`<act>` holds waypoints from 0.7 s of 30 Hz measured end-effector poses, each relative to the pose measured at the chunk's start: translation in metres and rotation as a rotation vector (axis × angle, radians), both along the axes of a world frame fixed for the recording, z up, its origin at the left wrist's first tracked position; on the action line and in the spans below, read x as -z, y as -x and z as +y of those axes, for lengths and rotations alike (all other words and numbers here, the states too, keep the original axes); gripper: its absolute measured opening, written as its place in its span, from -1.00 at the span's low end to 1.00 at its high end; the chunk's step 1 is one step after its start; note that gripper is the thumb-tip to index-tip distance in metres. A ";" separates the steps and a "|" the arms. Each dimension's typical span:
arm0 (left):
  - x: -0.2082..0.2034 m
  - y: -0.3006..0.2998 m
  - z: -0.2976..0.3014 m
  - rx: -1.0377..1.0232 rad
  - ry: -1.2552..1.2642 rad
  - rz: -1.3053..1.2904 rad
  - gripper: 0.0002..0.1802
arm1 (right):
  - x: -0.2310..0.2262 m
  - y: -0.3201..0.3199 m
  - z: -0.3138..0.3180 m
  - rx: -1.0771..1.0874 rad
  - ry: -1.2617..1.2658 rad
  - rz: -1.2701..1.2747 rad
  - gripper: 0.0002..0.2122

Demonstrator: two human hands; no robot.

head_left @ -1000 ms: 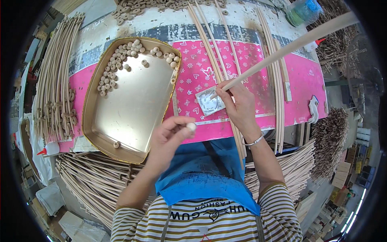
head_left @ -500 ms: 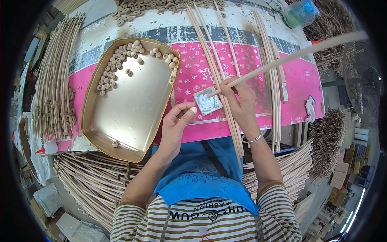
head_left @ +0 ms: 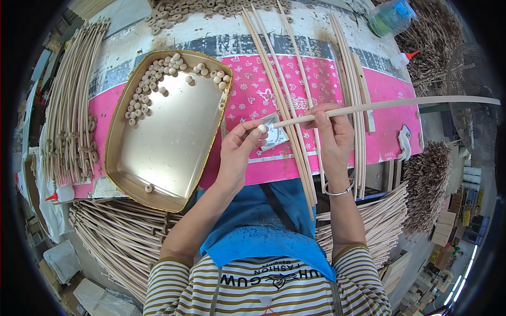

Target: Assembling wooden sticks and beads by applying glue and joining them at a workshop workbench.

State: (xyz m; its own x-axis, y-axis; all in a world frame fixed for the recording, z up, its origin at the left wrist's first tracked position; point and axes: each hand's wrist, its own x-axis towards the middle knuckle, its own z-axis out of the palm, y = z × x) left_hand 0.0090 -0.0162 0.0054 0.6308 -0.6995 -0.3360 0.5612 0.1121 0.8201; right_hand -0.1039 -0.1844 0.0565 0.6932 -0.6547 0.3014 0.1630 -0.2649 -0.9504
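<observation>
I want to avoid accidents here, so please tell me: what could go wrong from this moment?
The small pale bead in the left hand offers little surface to grip, so it might slip. The right hand holds the long rod near one end; the far end appears to extend beyond the table and could bump something if swung.

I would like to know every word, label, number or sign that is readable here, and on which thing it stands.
I describe printed wording without copying it.
Striped shirt: large dark lettering and a butterfly-like emblem, upside down.
Pink table covering: white characters, partly hidden; white heart signs; print near the right, too small to read.
Green bottle: any print is too blurred.
</observation>
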 end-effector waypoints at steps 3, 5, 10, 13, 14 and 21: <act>-0.004 0.002 0.000 0.019 0.014 0.052 -0.70 | 0.000 0.000 0.007 -0.002 -0.030 -0.003 -0.86; -0.004 0.004 0.001 0.026 0.019 0.070 -0.69 | 0.001 -0.001 0.009 -0.008 -0.023 -0.011 -0.86; -0.003 0.005 0.003 0.020 0.143 0.265 -0.67 | 0.002 0.001 0.013 0.002 -0.027 -0.021 -0.86; -0.006 0.007 0.004 0.022 0.166 0.312 -0.67 | 0.004 0.002 0.016 0.005 -0.035 -0.028 -0.85; -0.007 0.008 0.005 0.023 0.165 0.312 -0.67 | 0.005 0.002 0.016 0.006 -0.037 -0.029 -0.85; -0.006 0.010 0.006 -0.003 0.177 0.403 -0.66 | 0.012 0.007 0.021 -0.034 -0.052 -0.064 -0.86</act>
